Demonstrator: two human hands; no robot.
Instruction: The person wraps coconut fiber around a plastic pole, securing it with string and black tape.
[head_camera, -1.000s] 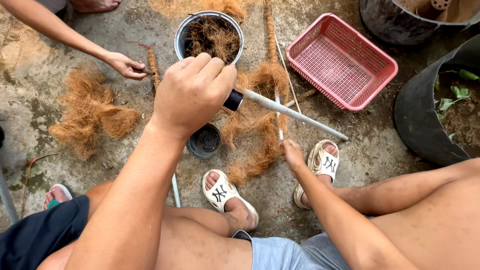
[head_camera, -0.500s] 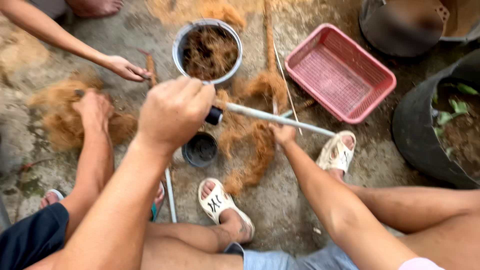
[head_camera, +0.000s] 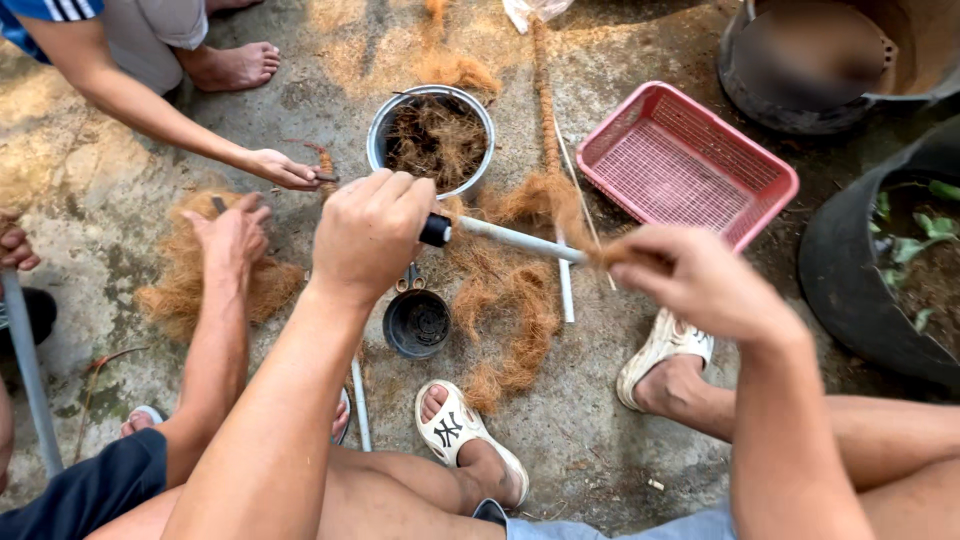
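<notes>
Wrapping step: winding brown coconut fibre (head_camera: 600, 250) onto thin white plastic pipe (head_camera: 520, 241), by the look of it.
Left hand (head_camera: 372, 232): fingers closed tight round black-capped pipe end, held level above concrete floor (head_camera: 620, 440).
Right hand (head_camera: 690, 280): fingers pinched narrow on fibre tuft at pipe's far end.
Next move, likely: steady turning of pipe, tension kept on fibre.
Around: round metal bowl of fibre (head_camera: 432, 140) beyond, small black plastic pot (head_camera: 417, 323) below, pink plastic mesh basket (head_camera: 690, 165) to right, loose fibre heap (head_camera: 505, 310) underneath.
In the way: co-worker's hand (head_camera: 235, 232) on another fibre pile, second reaching hand (head_camera: 285, 170) near bowl.
</notes>
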